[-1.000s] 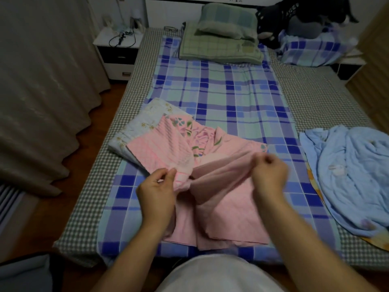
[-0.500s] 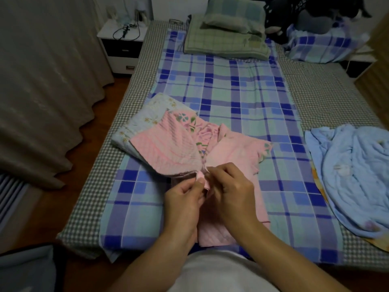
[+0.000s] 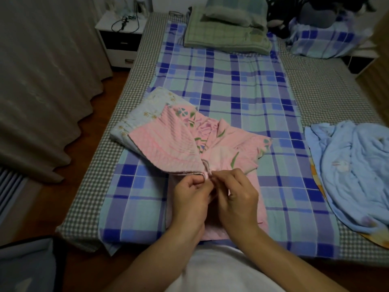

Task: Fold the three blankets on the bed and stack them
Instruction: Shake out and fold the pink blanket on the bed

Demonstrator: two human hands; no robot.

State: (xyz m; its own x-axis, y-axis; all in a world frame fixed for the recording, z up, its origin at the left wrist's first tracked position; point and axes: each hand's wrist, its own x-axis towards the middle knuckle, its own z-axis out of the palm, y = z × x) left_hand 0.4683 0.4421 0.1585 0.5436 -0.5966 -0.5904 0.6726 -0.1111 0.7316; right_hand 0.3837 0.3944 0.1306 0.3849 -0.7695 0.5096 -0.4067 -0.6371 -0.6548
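Above the pink blanket (image 3: 168,148), both hands (image 3: 214,199) pinching.

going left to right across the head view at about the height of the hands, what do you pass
curtain → wooden floor → pale floral blanket → pink blanket → left hand → right hand → light blue blanket

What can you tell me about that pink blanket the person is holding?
The pink blanket looks quilted, with stitched ridges on its plain side and a green and purple flower print on the other. It lies half folded on the checked bed sheet, near the foot of the bed. Its far left part overlaps a pale floral blanket. The left hand and right hand pinch its edges together at the middle; the rest droops below them.
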